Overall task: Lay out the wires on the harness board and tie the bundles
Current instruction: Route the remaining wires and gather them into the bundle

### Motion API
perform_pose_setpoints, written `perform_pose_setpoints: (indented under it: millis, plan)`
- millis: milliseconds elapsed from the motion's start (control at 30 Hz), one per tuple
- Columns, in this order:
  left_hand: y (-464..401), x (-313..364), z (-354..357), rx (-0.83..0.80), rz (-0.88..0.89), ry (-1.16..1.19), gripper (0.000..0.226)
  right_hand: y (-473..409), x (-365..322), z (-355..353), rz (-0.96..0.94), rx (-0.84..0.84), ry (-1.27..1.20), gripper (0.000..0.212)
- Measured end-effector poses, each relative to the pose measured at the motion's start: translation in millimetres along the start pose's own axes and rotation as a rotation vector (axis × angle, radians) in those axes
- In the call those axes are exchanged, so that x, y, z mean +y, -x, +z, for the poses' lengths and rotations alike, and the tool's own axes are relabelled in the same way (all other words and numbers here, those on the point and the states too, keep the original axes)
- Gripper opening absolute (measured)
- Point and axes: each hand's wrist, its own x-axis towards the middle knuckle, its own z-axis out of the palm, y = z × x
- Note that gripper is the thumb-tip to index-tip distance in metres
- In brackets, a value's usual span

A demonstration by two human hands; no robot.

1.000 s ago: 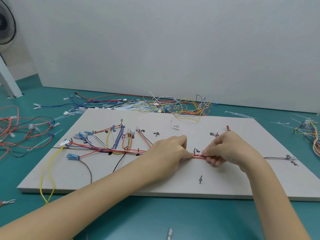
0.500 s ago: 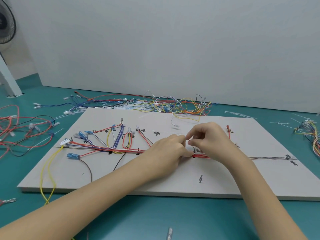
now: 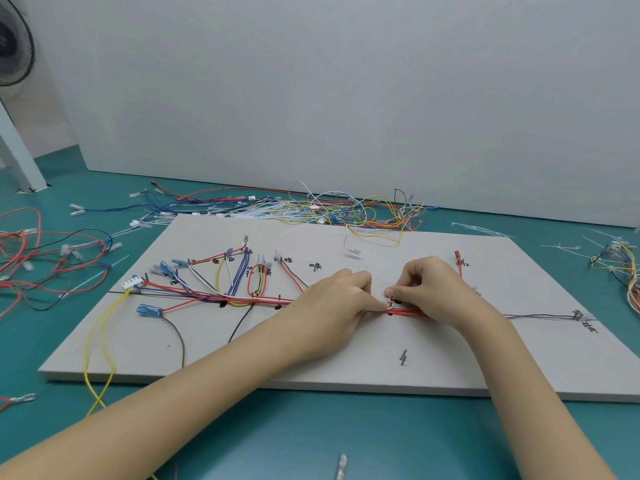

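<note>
Head view takes in a teal green tabletop carrying a flat, pale grey rectangular harness board with black handwritten route marks on it. Behind the board's far edge lies a loose tangle of spare coloured wires, with further heaps of red and black wires off to the left and a mixed clump at the right edge. On the board, the left half looks largely laid out: a main trunk of red, blue, white and yellow wires runs along the drawn line, with branches ending in blue insulated terminals and a white plastic connector, and dark ties seem to bind it in two or three places. The right half is sparser, with only a thin grey and black run reaching the far marks, so I judge the work roughly midway, with more routing and tying to come. The left hand is curled, thumb and forefinger pinching the red wire bundle near the board's centre; the right hand is also closed, its fingertips nipping something small and pale just above that bundle, probably a tie, too small to be sure.
</note>
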Motion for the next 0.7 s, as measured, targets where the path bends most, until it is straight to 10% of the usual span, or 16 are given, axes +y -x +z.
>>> perform_pose_setpoints:
  millis: [700]
  plan:
    - [10.4,-34.4,-45.8,0.042,-0.252,0.37,0.02,24.7,-13.6,-15.3,0.062,-0.066,-0.07,0.039]
